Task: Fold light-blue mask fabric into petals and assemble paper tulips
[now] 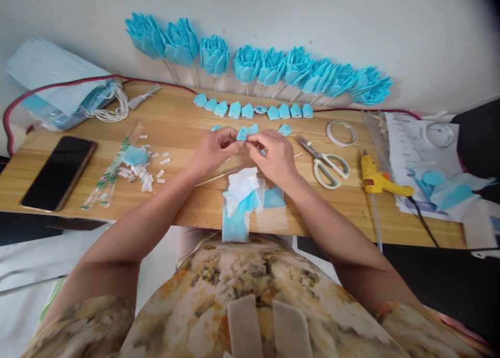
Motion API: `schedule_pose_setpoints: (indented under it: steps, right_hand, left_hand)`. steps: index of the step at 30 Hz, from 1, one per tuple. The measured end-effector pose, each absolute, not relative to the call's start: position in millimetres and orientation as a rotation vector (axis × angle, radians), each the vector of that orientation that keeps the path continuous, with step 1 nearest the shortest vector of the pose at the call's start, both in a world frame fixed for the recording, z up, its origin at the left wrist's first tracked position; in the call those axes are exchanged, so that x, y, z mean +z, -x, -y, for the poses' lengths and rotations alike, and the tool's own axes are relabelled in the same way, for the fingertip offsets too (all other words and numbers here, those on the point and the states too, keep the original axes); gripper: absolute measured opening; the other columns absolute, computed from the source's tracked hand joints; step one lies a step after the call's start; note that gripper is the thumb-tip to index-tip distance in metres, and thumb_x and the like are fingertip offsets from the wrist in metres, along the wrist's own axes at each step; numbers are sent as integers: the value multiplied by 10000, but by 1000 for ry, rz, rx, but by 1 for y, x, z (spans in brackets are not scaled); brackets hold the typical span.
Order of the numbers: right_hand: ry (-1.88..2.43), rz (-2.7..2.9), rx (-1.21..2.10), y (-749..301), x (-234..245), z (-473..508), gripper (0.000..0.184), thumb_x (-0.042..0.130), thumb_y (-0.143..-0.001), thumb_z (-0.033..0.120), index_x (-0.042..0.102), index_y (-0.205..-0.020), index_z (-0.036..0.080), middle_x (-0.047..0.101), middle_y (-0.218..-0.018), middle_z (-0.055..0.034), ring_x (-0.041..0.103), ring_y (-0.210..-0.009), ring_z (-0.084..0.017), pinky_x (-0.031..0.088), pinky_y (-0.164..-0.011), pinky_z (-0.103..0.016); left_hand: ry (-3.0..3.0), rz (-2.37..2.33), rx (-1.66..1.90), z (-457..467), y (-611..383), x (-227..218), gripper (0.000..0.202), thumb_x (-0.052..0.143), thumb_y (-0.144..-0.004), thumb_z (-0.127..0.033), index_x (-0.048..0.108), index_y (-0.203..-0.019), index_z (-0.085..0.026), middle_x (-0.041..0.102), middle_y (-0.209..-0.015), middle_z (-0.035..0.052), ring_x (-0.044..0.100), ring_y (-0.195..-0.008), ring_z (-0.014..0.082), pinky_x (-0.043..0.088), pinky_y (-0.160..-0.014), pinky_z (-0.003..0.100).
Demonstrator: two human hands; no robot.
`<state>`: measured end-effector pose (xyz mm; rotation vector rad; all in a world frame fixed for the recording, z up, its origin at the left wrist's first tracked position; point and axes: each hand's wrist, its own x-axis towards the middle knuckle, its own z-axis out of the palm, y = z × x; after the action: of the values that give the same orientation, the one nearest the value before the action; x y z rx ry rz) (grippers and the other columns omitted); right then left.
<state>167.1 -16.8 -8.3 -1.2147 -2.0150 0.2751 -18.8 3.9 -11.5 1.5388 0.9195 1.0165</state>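
Between the fingertips of both hands is a small blue fabric petal (241, 134), held up over the middle of the table. My left hand (219, 150) pinches it from the left, and my right hand (273, 154) pinches it from the right. Just beyond my hands lie a few more blue pieces, one of them a folded petal (285, 130) at the right. Farther back, a row of folded blue petals (234, 110) runs across the table. Cut blue and white fabric pieces (241, 191) are heaped nearer my body, partly over the table's front edge.
Blue fabric flowers (214, 56) on sticks lean along the wall. Right of my hands are scissors (324, 163), a tape roll (341, 133) and a yellow glue gun (380, 178). On the left lie a phone (58, 173), white paper scraps (146, 181) and a stack of face masks (62, 82).
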Motion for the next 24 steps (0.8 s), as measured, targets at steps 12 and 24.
schedule_pose_setpoints:
  steps: [12,24]
  right_hand:
    - [1197,2048,311,-167,-8,17,143,582,-885,182,705,-821,214,680,-740,-11,578,-731,-168,420,-767,-318]
    - [1220,2019,358,-167,-7,17,167,581,-905,203,717,-807,210,675,-727,-10,579,-724,-162,410,-746,-307]
  left_hand:
    - [-1622,-998,1058,-4,19,-13,212,647,-796,-277,523,-654,-180,454,-588,-43,368,-552,79,262,-524,233]
    - [-1579,-954,1043,-2,18,-11,216,705,-787,-326,569,-711,-177,496,-612,-40,405,-559,79,292,-528,229]
